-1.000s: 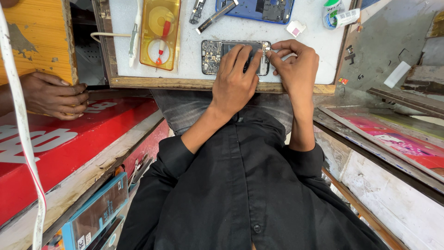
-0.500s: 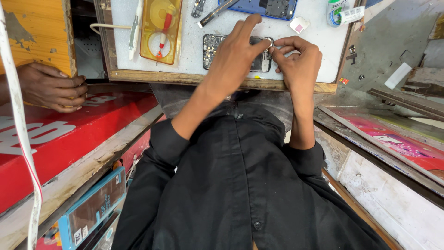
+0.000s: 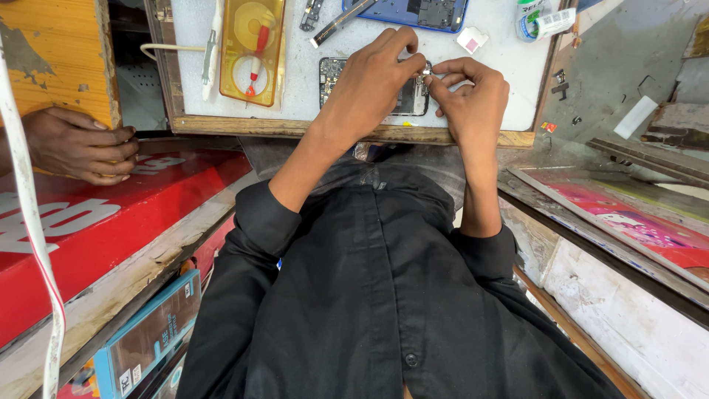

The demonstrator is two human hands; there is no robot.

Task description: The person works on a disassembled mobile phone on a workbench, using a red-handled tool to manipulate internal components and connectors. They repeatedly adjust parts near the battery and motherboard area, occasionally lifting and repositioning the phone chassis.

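1. Your left hand [image 3: 369, 85] is lying palm-down over the opened phone [image 3: 334, 77], covering most of its middle, with the fingers bent toward the phone's right end.
2. Your right hand [image 3: 473, 96] is sitting just beside that same right end, its thumb and forefinger pinching together at a small metal part [image 3: 427, 71] on the phone's edge (too small to tell what the part is).
3. Your left fingertips are meeting the right ones at that spot, so both hands are closing on the tiny part rather than gripping the phone body; neither hand is spread wide.
4. The opened phone is resting flat on the white work mat [image 3: 295, 103], close to the mat's wooden front edge.
5. Left of the phone, a yellow transparent case [image 3: 251, 44] is lying on the mat with a red-handled tool inside it.
6. Beyond the phone, a blue phone shell [image 3: 402, 13] is sitting at the mat's far edge.
7. Well left of the phone, another person's hand [image 3: 77, 144] is resting on a red counter [image 3: 111, 222].
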